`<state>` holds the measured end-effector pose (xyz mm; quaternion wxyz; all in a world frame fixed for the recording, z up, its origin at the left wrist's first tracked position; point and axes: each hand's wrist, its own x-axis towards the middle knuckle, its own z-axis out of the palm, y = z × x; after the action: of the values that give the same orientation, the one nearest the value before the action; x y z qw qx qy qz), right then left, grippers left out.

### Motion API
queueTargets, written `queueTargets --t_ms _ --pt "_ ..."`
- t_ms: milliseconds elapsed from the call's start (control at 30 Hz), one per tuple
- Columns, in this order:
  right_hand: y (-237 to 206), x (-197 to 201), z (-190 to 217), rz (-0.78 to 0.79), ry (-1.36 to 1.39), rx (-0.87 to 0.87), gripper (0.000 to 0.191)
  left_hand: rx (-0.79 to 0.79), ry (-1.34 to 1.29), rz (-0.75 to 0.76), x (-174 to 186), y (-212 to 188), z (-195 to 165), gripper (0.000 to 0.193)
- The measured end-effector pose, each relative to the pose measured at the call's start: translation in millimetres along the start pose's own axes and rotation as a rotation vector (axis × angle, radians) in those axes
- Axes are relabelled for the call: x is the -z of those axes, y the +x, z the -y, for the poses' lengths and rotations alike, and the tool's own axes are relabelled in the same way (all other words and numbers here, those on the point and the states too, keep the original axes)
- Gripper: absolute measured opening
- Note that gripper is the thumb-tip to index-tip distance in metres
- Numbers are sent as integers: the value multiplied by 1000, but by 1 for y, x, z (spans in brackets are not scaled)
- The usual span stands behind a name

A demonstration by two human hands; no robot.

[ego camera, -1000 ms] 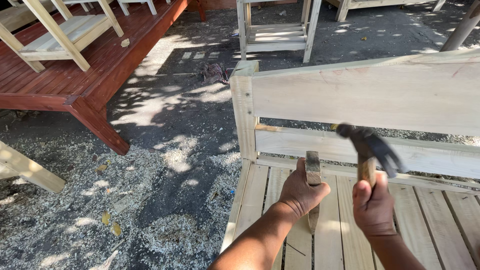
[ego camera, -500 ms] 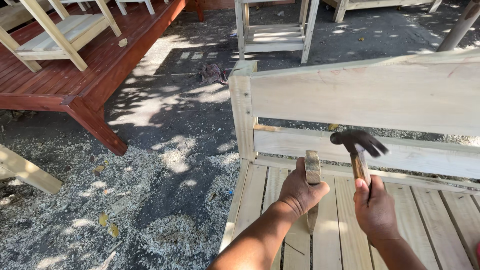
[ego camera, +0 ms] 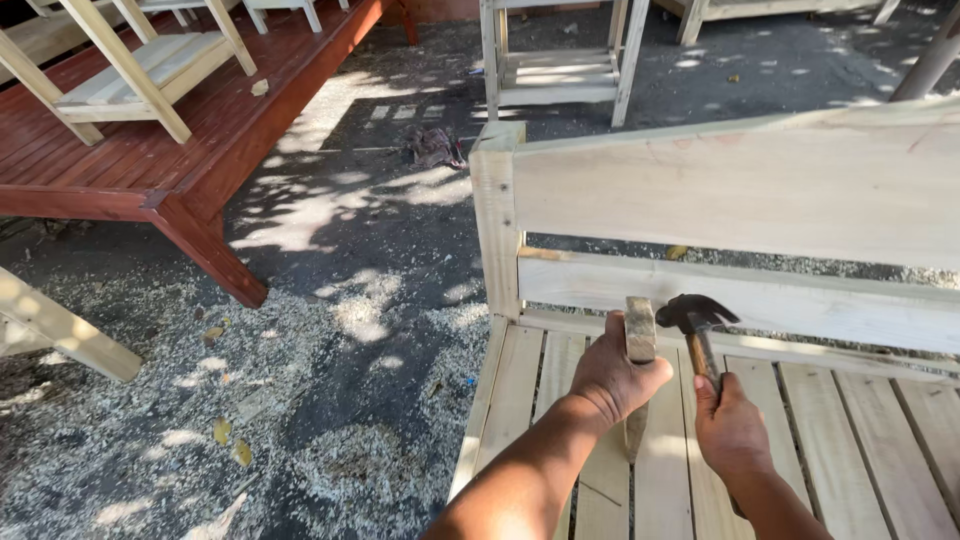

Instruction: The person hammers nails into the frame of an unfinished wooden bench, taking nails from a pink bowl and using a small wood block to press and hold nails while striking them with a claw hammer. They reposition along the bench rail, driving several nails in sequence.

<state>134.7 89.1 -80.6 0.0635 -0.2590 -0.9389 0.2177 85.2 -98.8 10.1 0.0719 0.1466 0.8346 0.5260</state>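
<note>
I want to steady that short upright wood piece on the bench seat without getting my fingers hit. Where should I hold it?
Grip the wood piece around its middle, coming from the left as the left hand does. It stands upright between seat slats, and the hammer in the right hand sits by its top on the right, so fingers below the top, away from that side, look safest.

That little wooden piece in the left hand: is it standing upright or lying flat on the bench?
Upright. The left hand grips the wooden piece on end over the seat slats, its top level with the hammer.
</note>
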Motion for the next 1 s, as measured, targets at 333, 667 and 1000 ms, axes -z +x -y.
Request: queueTargets --t_ms 333,667,1000 --pt "-30 -1 -26 180 41 -174 62 -41 -19 -85 -13 -25 -18 56" --pt "-87 -13 -60 120 48 -159 59 -47 -110 -151 -12 -70 -61 43" --pt "-106 43 -64 401 748 -587 40 -648 330 325 -36 -70 -101 55"
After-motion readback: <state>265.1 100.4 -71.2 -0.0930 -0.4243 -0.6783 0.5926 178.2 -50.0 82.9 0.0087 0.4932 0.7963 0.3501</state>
